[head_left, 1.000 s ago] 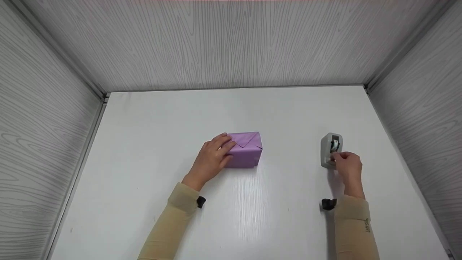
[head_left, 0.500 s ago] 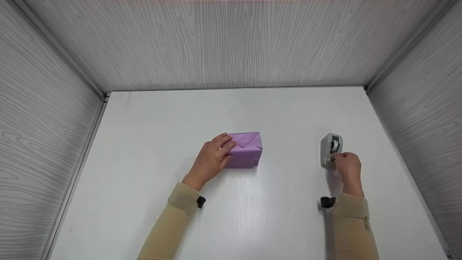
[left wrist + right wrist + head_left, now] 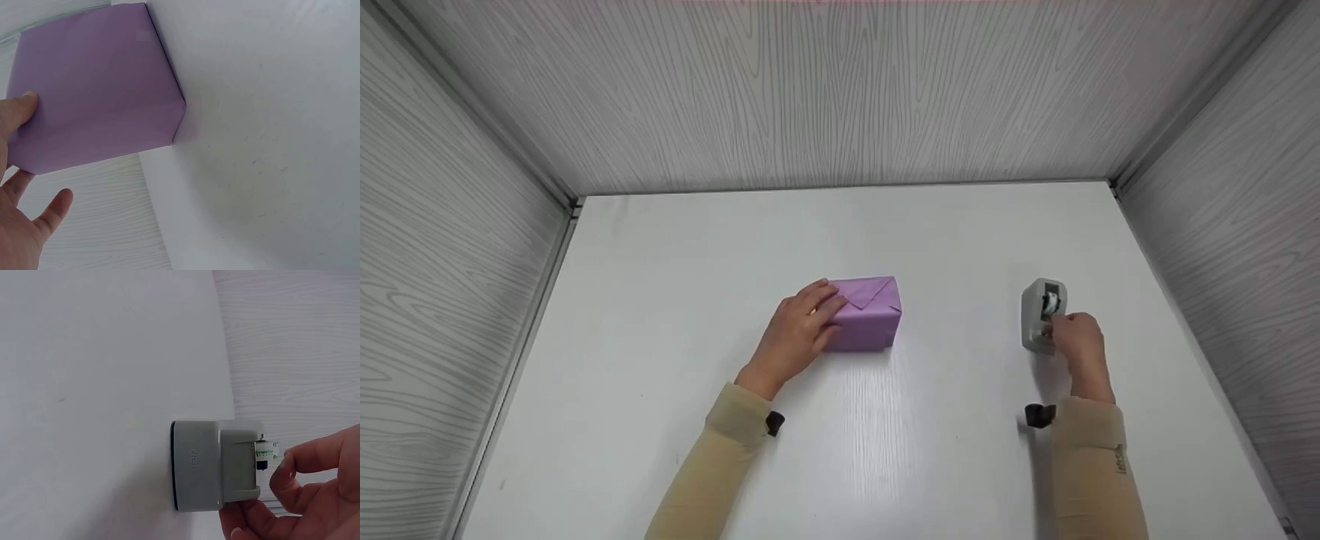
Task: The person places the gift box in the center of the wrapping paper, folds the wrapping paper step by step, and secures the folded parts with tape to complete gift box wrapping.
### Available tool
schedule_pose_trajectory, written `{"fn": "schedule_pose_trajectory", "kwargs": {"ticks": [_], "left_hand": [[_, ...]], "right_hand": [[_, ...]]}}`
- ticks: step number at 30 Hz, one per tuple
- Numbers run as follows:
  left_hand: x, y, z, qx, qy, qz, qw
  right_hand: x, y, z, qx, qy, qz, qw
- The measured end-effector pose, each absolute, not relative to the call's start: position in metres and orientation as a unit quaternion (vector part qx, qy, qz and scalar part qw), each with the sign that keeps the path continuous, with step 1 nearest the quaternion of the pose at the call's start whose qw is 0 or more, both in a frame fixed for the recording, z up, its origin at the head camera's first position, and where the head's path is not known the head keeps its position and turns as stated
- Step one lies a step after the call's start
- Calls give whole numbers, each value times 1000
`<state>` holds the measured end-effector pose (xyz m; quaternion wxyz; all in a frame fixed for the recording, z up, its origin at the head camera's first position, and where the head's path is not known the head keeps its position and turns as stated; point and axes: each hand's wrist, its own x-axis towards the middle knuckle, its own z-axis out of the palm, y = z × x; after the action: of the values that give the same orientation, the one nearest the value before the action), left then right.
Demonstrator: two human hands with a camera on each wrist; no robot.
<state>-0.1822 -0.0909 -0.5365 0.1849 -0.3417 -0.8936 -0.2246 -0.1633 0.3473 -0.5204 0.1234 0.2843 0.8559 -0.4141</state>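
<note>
A box wrapped in purple paper [image 3: 864, 326] stands on the white table near the middle, a pointed folded flap on its top. My left hand [image 3: 793, 335] grips its left end, with the thumb on the near face and the fingers over the top. In the left wrist view the thumb presses the smooth purple side [image 3: 95, 90], where a small patch of clear tape shows near one corner. To the right, a grey tape dispenser [image 3: 197, 467] sits beside my right hand [image 3: 1078, 341]. Thumb and index finger pinch at the tape [image 3: 267, 451] in front of its roll; the other fingers lie against the dispenser.
Grey wood-grain panels [image 3: 840, 97] enclose the white table [image 3: 720, 240] at the back and both sides. Tan sleeves [image 3: 720, 442] cover both forearms, each with a small black wrist camera.
The right hand has shifted very slightly at the dispenser, its fingers curling a little more, and the print on the tape roll has turned. The left hand and box stay still.
</note>
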Motion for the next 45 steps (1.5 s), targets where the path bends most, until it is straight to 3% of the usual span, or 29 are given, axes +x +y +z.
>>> {"fn": "schedule_pose_trajectory", "kwargs": {"ticks": [30,45], "left_hand": [[-183,-92,-539,-342,-892,-232,182],[-183,-92,-538,-343,-892,-232,179]], "right_hand": [[-151,347,-528,314,723,-602,130],[-134,342,-536,356,669,-650,59]]}}
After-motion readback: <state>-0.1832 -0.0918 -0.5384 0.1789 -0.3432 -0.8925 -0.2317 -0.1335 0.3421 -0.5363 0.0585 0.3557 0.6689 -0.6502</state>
